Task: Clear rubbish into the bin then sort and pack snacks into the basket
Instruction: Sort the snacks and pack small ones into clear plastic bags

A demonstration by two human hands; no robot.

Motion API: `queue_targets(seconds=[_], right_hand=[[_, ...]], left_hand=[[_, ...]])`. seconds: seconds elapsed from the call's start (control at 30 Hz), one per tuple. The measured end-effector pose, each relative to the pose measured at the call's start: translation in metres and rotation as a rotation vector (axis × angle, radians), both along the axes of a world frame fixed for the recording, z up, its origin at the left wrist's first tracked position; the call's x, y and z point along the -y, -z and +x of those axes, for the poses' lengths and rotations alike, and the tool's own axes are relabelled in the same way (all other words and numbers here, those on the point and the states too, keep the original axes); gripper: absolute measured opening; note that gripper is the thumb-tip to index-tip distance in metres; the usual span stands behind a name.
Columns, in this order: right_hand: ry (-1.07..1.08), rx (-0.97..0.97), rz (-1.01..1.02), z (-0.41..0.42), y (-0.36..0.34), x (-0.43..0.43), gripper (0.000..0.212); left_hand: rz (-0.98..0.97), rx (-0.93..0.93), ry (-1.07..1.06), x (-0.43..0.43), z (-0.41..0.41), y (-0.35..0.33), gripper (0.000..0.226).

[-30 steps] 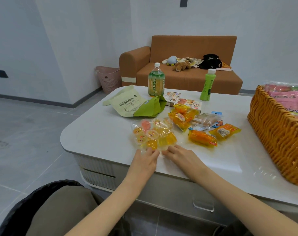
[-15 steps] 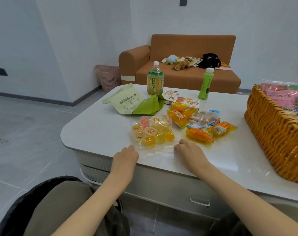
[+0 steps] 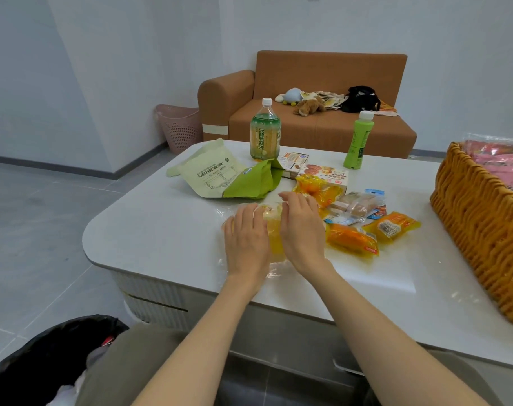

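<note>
Whereas a moment ago both hands sat at the near edge of the clear bag of jelly cups (image 3: 274,240), they now lie on top of it. The left hand (image 3: 245,238) and right hand (image 3: 302,230) rest side by side, fingers straight, gripping nothing. The bag stays on the desk (image 3: 161,230) near its front edge, mostly covered. Judgement: it is being pressed flat or gathered for lifting and is not yet packed. Orange packets (image 3: 351,240) lie just to its right, and the basket (image 3: 483,230) stands well apart at the desk's right end
</note>
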State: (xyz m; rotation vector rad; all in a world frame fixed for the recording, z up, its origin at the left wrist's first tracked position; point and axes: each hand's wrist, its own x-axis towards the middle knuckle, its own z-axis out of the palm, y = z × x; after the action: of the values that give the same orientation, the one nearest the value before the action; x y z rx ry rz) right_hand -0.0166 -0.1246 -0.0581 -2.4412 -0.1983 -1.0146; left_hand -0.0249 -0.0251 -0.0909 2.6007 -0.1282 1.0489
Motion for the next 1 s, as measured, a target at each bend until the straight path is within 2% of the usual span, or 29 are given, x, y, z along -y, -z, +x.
queue_targets(seconds=[0.1, 0.17, 0.23, 0.37, 0.47, 0.53, 0.6, 0.67, 0.73, 0.93, 1.0], right_hand=[[-0.064, -0.074, 0.319, 0.013, 0.022, -0.009, 0.028], [-0.048, -0.062, 0.419, 0.016, 0.033, -0.016, 0.029], [-0.025, -0.026, 0.398, 0.019, 0.039, -0.018, 0.031], [-0.057, 0.021, 0.220, 0.020, 0.042, -0.012, 0.037], [-0.076, 0.003, 0.137, 0.022, 0.043, -0.002, 0.038], [-0.113, -0.049, 0.171, 0.022, 0.042, 0.005, 0.037], [-0.141, -0.143, 0.316, 0.022, 0.039, 0.013, 0.034], [-0.114, -0.239, 0.450, 0.022, 0.037, 0.022, 0.034], [-0.115, -0.281, 0.482, 0.020, 0.037, 0.026, 0.033], [-0.131, -0.086, 0.245, 0.002, 0.034, 0.023, 0.016], [-0.155, -0.031, 0.155, -0.005, 0.026, 0.026, 0.016]], left_hand=[[-0.069, -0.083, -0.002, 0.002, 0.008, 0.012, 0.027], [-0.086, -0.137, 0.003, 0.002, 0.008, 0.014, 0.033], [-0.102, -0.173, 0.009, 0.001, 0.008, 0.013, 0.043], [-0.137, -0.188, 0.002, -0.005, 0.005, 0.013, 0.051], [-0.237, -0.297, 0.033, -0.014, 0.000, 0.013, 0.064], [-0.354, -0.358, 0.081, -0.022, -0.003, 0.013, 0.057], [-0.400, -0.436, 0.101, -0.029, -0.009, 0.012, 0.053], [-0.359, -0.510, 0.096, -0.035, -0.017, 0.012, 0.056], [-0.310, -0.551, 0.104, -0.040, -0.025, 0.014, 0.060], [-0.292, -0.616, 0.283, -0.051, -0.042, 0.004, 0.058], [-0.207, -0.639, 0.242, -0.052, -0.051, -0.005, 0.063]])
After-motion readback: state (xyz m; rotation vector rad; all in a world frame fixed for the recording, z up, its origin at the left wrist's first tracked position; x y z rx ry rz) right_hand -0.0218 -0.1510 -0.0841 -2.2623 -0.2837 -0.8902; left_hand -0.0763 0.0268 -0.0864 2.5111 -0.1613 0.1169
